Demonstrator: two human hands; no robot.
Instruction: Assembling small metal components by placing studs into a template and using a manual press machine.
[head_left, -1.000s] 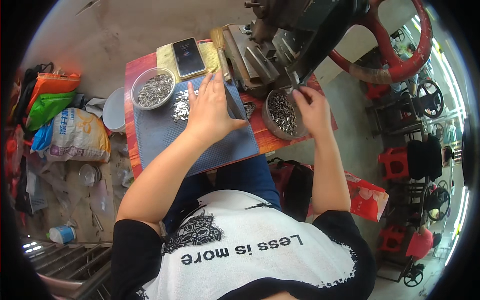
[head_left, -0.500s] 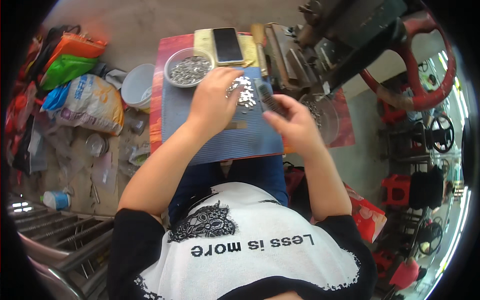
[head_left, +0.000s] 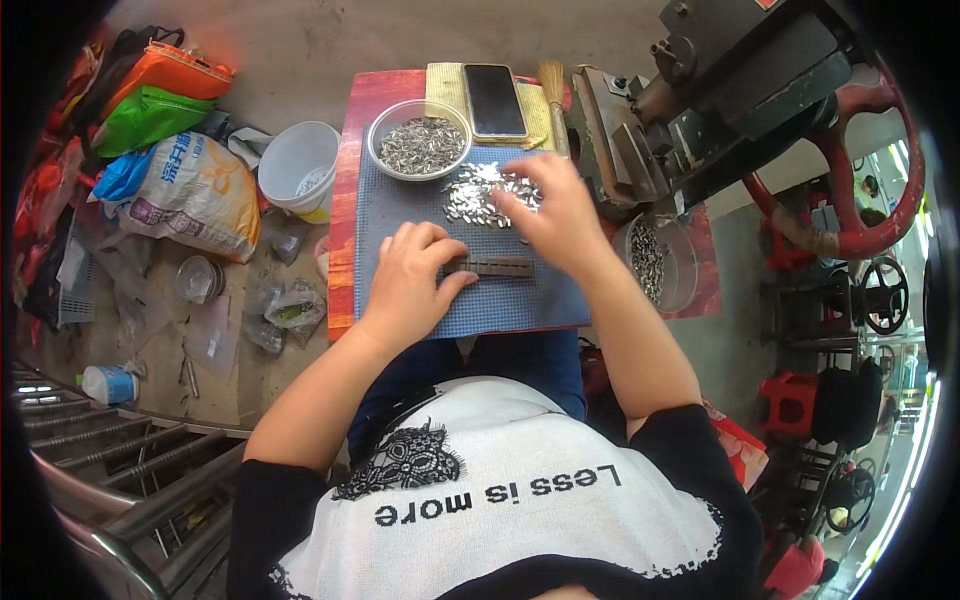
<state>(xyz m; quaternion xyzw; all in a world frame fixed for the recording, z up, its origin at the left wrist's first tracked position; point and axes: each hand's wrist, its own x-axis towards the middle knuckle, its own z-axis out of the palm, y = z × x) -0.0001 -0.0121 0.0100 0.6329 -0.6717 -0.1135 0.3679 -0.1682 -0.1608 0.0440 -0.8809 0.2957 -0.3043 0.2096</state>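
On a blue ribbed mat (head_left: 390, 215), my left hand (head_left: 408, 280) grips the left end of a narrow dark metal bar (head_left: 502, 266) between thumb and fingers. Small dark notches run along the bar. Beyond it lies a loose pile of small shiny metal pieces (head_left: 470, 200). My right hand (head_left: 560, 215) reaches over the pile's right side, thumb and index finger apart with pieces between them. A clear round tub (head_left: 376, 160) of similar small pieces stands at the mat's far left.
A phone (head_left: 495, 100) lies on a yellow cloth (head_left: 447, 82), beside a brush (head_left: 552, 90). A dark machine (head_left: 720, 110) with a red handwheel (head_left: 860, 225) rises at the right. Below it sits another clear tub (head_left: 680, 265). A white bucket (head_left: 300, 165) stands left of the table.
My right hand has let go of the dark bar it held and moved to the pile. My left hand has left the pile, come nearer and taken hold of the bar on the mat.
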